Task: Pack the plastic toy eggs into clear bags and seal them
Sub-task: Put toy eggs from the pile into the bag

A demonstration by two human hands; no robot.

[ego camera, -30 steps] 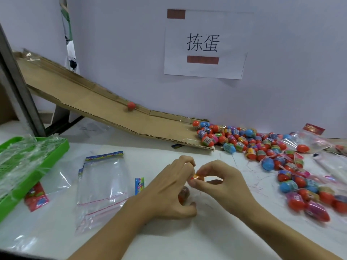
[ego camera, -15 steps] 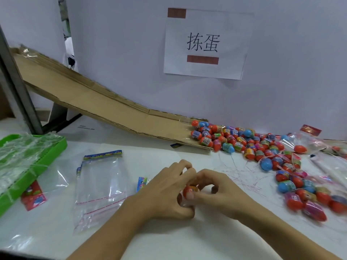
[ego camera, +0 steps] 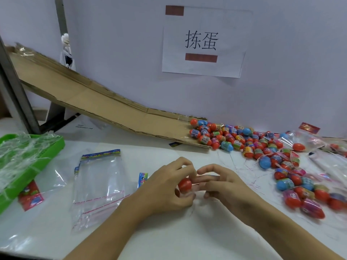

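Note:
My left hand (ego camera: 165,186) and my right hand (ego camera: 223,184) meet at the middle of the white table. Between them sits a red toy egg (ego camera: 185,185); my left hand's curled fingers and thumb grip it, and my right hand's fingers touch its right side. Whether a clear film wraps the egg is hard to tell. A stack of empty clear bags (ego camera: 99,186) with coloured headers lies flat to the left of my left hand. A heap of wrapped toy eggs (ego camera: 249,145) spreads from the ramp's foot along the right.
A cardboard ramp (ego camera: 90,102) slopes down from the upper left to the egg heap. A green tray (ego camera: 56,147) full of clear film sits at the left edge. Bagged eggs (ego camera: 298,146) lie at the far right. A paper sign (ego camera: 202,42) hangs on the wall.
A red egg rolled down the ramp into the heap. My hands dropped lower to the table, and the red egg now shows between them in my left hand's grip.

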